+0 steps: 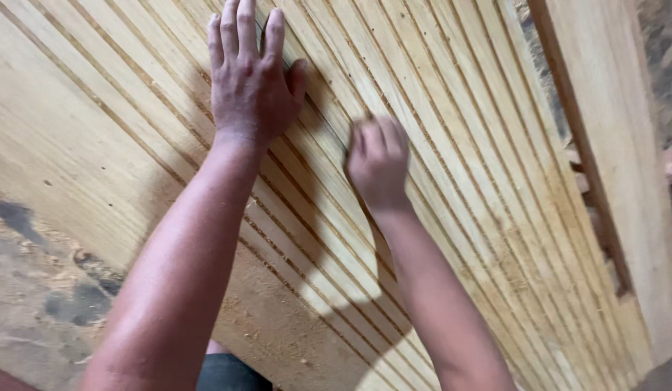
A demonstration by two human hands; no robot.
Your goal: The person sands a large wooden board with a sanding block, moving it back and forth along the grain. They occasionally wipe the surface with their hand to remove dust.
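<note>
Nearest, at 7 o'clock, lies a sawdust-strewn floor [39, 304]. The grooved wooden panel [459, 181] fills the middle. On it the right hand [378, 163], blurred, is curled tight; what it pinches cannot be told. Farther, at 11 o'clock, the left hand [250, 76] presses flat, fingers spread.

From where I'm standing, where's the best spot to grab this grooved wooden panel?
Probably the near edge of the grooved wooden panel, from below: it lies flat and wide, and that sawdust-covered edge overhangs toward you. The left hand presses flat on top; the right hand is blurred.
</note>
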